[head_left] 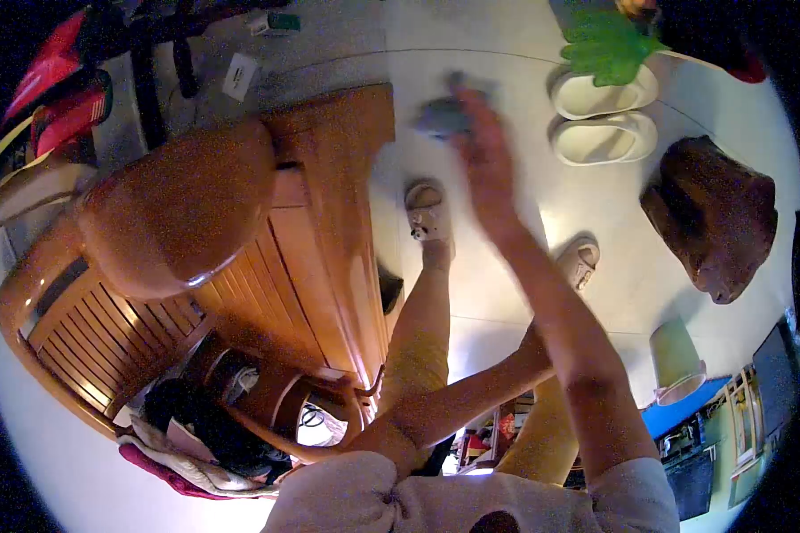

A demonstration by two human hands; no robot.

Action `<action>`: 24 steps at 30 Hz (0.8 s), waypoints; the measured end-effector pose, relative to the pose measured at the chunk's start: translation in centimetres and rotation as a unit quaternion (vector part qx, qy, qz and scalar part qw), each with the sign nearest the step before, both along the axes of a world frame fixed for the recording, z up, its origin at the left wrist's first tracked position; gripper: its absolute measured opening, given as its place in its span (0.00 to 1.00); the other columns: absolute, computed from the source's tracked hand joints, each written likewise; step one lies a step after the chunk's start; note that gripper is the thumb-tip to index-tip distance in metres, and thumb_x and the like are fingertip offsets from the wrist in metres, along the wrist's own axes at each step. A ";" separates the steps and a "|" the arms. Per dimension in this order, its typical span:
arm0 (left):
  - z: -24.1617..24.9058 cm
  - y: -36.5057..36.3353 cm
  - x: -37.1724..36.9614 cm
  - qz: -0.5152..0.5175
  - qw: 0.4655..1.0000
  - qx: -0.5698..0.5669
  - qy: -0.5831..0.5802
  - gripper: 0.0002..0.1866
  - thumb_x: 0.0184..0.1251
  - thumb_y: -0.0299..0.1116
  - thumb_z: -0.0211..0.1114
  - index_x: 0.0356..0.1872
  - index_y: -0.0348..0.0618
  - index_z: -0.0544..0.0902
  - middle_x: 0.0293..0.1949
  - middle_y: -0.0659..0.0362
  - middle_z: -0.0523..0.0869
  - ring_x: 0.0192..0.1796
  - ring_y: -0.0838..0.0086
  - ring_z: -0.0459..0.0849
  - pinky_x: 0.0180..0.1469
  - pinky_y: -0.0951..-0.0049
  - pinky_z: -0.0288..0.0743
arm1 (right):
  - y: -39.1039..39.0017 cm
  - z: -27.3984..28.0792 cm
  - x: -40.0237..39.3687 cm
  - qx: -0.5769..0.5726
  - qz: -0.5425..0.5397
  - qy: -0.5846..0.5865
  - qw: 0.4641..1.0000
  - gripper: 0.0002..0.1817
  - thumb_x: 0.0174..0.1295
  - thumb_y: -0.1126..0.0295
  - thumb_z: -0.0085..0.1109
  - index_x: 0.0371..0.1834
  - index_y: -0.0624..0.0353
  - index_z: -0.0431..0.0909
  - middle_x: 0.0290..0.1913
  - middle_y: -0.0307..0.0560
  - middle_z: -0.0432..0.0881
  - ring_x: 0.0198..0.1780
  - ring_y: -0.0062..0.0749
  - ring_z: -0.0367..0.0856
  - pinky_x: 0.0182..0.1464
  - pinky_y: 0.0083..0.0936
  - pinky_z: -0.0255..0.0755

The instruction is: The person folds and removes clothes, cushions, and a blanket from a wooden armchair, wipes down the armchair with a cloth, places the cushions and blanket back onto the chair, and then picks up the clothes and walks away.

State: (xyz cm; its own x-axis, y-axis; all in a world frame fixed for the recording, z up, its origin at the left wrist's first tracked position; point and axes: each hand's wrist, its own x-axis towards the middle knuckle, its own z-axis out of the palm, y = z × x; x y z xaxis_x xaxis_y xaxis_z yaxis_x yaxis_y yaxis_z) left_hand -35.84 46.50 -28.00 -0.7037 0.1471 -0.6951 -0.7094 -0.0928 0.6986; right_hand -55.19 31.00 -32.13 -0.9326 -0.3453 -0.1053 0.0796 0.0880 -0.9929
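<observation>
My right hand [489, 169] is stretched out over the pale floor, smeared by motion. Its fingers are closed around a dark grey-blue thing [444, 118], too blurred to name. My left forearm [480, 391] crosses beneath the right one. Behind the right forearm the left hand is hidden, so its fingers and anything in them do not show. Below the right hand are my feet in beige sandals, one sandal [425, 213] by the bench and the other sandal [580, 259] to the right.
A wooden bench [329, 240] with a rounded armrest [187, 209] fills the left side. Pale slippers [587, 140] lie at upper right, below a green leaf-shaped thing [604, 44]. On the right stand a dark brown wooden stump [716, 218] and a pale bin [674, 351].
</observation>
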 end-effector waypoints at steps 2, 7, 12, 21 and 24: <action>0.1 -2.6 0.2 -0.022 0.999 0.040 0.009 0.12 0.69 0.39 0.53 0.43 0.40 0.73 0.38 0.55 0.77 0.42 0.69 0.73 0.45 0.71 0.69 | -8.5 2.8 2.4 0.031 0.051 0.039 0.997 0.28 0.61 0.75 0.49 0.68 0.55 0.59 0.71 0.50 0.55 0.71 0.47 0.53 0.70 0.34 0.51; 3.6 -14.0 -1.4 0.090 0.992 0.089 0.008 0.15 0.71 0.39 0.49 0.48 0.39 0.74 0.45 0.52 0.77 0.52 0.63 0.73 0.58 0.64 0.66 | -14.0 2.8 3.0 0.271 0.235 0.324 0.875 0.29 0.56 0.65 0.55 0.63 0.56 0.67 0.71 0.53 0.53 0.72 0.55 0.45 0.72 0.40 0.44; 15.2 -28.9 -2.8 0.117 0.983 -0.107 0.088 0.16 0.70 0.40 0.48 0.47 0.38 0.75 0.44 0.51 0.78 0.50 0.61 0.74 0.57 0.63 0.66 | -13.7 3.1 3.5 0.271 0.237 0.335 0.871 0.28 0.52 0.62 0.55 0.58 0.61 0.72 0.69 0.57 0.58 0.73 0.51 0.44 0.74 0.42 0.41; 23.3 -46.6 -17.1 -0.191 0.720 -0.612 0.267 0.20 0.67 0.41 0.46 0.43 0.34 0.77 0.42 0.48 0.80 0.47 0.57 0.76 0.55 0.62 0.66 | -14.9 0.9 8.8 0.196 0.075 -0.038 0.977 0.31 0.65 0.67 0.45 0.69 0.64 0.50 0.72 0.60 0.46 0.73 0.53 0.44 0.71 0.38 0.48; 22.3 -48.1 -15.8 -0.181 0.711 -0.626 0.263 0.23 0.65 0.45 0.44 0.42 0.34 0.77 0.41 0.47 0.80 0.47 0.54 0.76 0.53 0.60 0.66 | -16.2 -3.8 7.7 0.119 0.015 -0.148 0.982 0.28 0.66 0.62 0.44 0.66 0.62 0.54 0.66 0.57 0.53 0.67 0.48 0.51 0.67 0.35 0.52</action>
State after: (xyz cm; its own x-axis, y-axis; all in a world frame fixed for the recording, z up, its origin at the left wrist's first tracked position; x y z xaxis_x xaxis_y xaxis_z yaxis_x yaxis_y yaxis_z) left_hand -51.62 -1.57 -5.67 -0.9886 -0.1169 -0.0951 -0.1374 0.9583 0.2505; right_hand -47.50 14.84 -35.95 -0.8392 -0.3039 -0.4509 0.3550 0.3221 -0.8776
